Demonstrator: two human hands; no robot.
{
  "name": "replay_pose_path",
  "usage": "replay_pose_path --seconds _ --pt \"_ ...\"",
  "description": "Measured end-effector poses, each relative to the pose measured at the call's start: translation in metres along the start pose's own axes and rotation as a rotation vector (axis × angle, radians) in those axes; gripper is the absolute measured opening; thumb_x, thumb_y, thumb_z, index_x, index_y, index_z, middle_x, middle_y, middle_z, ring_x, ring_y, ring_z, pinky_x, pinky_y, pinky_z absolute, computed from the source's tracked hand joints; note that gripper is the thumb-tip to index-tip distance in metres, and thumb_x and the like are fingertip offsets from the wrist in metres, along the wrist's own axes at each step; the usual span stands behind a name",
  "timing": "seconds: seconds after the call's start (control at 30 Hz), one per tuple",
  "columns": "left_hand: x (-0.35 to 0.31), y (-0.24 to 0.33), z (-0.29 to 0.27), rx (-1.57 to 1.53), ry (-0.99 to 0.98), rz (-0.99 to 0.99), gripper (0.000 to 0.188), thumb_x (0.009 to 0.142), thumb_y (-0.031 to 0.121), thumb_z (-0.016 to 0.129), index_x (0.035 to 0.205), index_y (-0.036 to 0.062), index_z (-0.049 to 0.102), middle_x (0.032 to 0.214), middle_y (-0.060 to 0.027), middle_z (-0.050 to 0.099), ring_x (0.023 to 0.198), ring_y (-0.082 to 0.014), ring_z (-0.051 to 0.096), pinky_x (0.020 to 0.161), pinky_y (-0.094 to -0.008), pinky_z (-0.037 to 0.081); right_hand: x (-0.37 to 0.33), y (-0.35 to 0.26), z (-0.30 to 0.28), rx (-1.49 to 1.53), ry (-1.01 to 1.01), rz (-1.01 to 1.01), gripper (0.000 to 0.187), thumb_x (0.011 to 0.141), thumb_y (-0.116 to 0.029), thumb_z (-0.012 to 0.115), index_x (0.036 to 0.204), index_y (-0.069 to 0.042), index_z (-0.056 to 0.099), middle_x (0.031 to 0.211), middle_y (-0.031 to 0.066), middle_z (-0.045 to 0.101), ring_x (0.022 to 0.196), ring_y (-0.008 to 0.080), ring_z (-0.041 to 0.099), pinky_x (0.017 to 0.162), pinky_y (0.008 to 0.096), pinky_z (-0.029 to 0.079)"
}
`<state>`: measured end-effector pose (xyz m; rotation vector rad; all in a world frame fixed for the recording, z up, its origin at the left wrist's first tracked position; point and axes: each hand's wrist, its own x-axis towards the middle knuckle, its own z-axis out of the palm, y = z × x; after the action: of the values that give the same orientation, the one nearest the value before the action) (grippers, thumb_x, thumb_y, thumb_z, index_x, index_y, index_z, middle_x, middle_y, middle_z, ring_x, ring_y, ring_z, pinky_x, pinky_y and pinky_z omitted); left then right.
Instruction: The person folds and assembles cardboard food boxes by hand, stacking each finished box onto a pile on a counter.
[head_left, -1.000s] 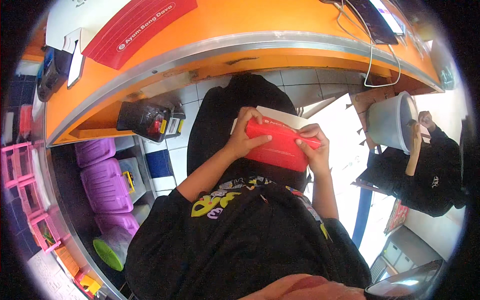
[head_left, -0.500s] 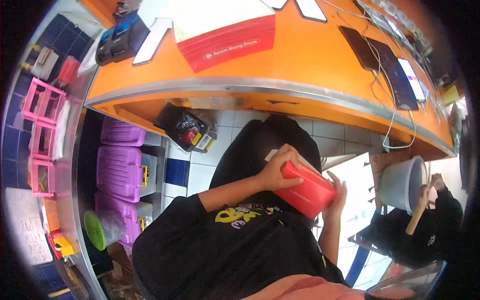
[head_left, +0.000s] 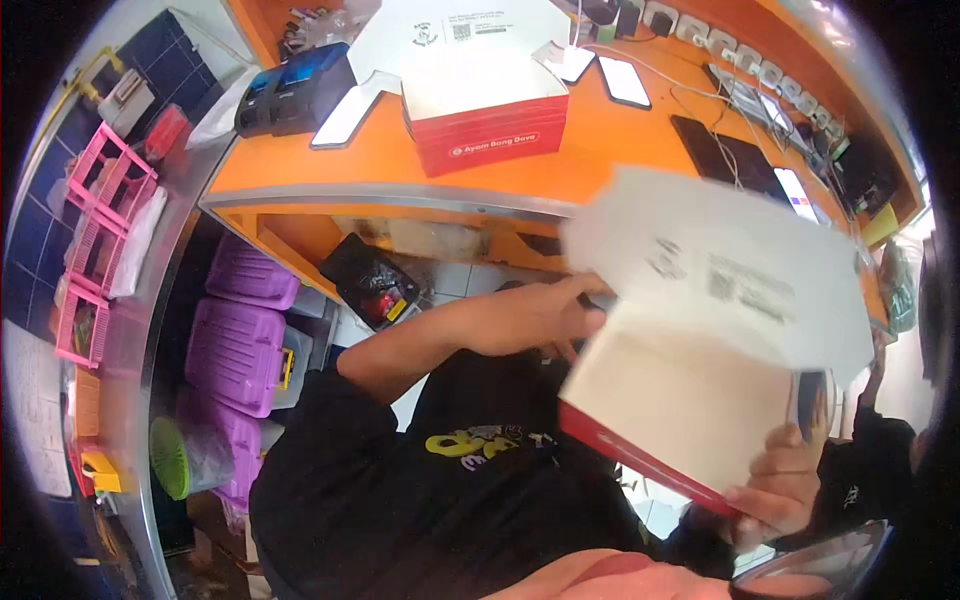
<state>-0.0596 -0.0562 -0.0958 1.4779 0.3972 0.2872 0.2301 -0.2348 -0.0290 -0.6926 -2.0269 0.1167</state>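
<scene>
A cardboard food box (head_left: 680,395), red outside and pale inside, is tilted in front of my body. Its white lid (head_left: 740,270) stands raised toward the counter, and nothing shows inside. My right hand (head_left: 780,485) grips the near right corner, with the thumb on the red front wall. At the far left corner, by the lid's fold, the bent fingers of my left hand (head_left: 575,318) hold the box's edge; part of them is hidden behind it.
On the orange counter (head_left: 330,172) are a stack of open red boxes (head_left: 495,140), several phones, a black device (head_left: 290,95), a dark tablet (head_left: 715,150) and cables. Purple-lidded bins (head_left: 235,355) and a green basket (head_left: 170,458) stand at left. Another person (head_left: 880,465) is at right.
The box was closed and low before my lap; now its lid is up and it sits further right and nearer. My right hand has shifted to its near corner.
</scene>
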Motion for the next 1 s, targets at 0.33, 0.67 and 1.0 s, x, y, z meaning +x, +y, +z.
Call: replay_pose_path --seconds 0.33,0.67,1.0 --pt "-0.058 0.102 -0.061 0.224 1.163 0.775 0.043 0.089 0.027 0.057 0.124 0.0023 0.050 0.110 -0.0099 0.059 0.103 -0.0162 0.057 0.087 -0.0310 0.046 0.204 0.125 0.103 0.295 0.185 0.129 0.057 0.083 -0.016 0.063 0.135 -0.007 0.041 0.130 0.0139 0.049 0.116 0.0281 0.050 0.097 0.0417 0.041" --pt "-0.010 0.114 -0.206 0.714 1.433 0.564 0.056 0.089 0.044 0.050 0.124 0.0001 0.049 0.114 -0.0171 0.056 0.106 -0.0289 0.053 0.093 -0.0381 0.041 0.280 0.310 0.199 -0.044 0.012 0.150 0.056 0.087 -0.011 0.058 0.139 -0.005 0.038 0.128 0.0186 0.052 0.113 0.0264 0.054 0.095 0.0354 0.042" --pt "0.026 0.096 -0.239 0.181 0.985 0.474 0.041 0.098 0.031 0.042 0.126 0.0015 0.045 0.115 -0.0132 0.057 0.105 -0.0208 0.056 0.086 -0.0383 0.048 0.233 0.286 0.150 -0.330 0.045 0.187 0.066 0.085 -0.008 0.049 0.146 -0.005 0.023 0.132 0.0186 0.047 0.101 0.0242 0.057 0.083 0.0348 0.048"
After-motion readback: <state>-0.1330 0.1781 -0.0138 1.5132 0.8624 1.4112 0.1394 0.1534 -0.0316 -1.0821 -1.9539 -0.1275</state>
